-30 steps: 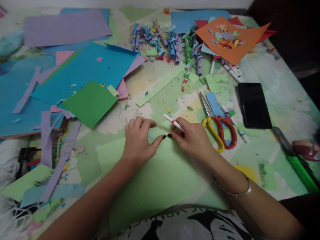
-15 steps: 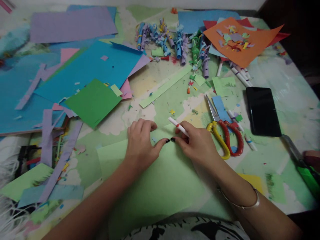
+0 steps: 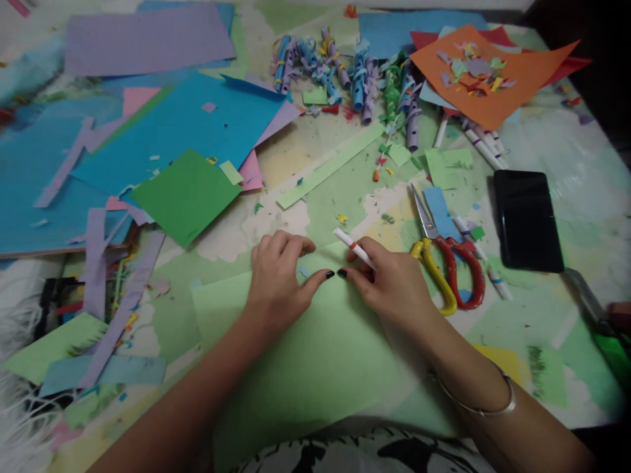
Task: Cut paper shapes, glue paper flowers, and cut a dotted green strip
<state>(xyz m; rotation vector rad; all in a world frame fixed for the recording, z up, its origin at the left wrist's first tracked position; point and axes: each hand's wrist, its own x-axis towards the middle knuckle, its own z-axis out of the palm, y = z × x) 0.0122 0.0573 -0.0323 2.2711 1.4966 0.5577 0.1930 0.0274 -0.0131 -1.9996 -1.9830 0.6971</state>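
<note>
- Along the near side of the bench (image 3: 586,187), a large pale-green sheet of paper (image 3: 305,361) is lying under both forearms, which are hiding parts of it; its lower end is fading into shadow beside a black-and-white printed cloth (image 3: 345,453) that the picture's bottom edge is cutting off.
- Over the sheet's far edge, the left hand (image 3: 280,272) is resting with bent fingers, its thumb standing apart from the forefinger; whether the fingertips underneath are pinching any paper, I cannot tell.
- Opposite, the right hand (image 3: 394,279) is closing its fingers around a slim white stick with a red band (image 3: 352,245), whose lower end is disappearing inside the grip; the two thumb tips are almost meeting.
- Just right of that hand, scissors with one yellow and one red handle (image 3: 444,263) are lying with their blades pointing away, partly covering a blue paper strip (image 3: 440,211).
- Farther right, a black flat rectangular device (image 3: 528,222) is lying near a green-handled cutting tool (image 3: 608,345), which the right edge is cropping; something reddish-brown beside it is too dim to identify.
- Beyond, curled paper tubes in blue, purple and green (image 3: 361,82) are overlapping, making single ones hard to count.
</note>
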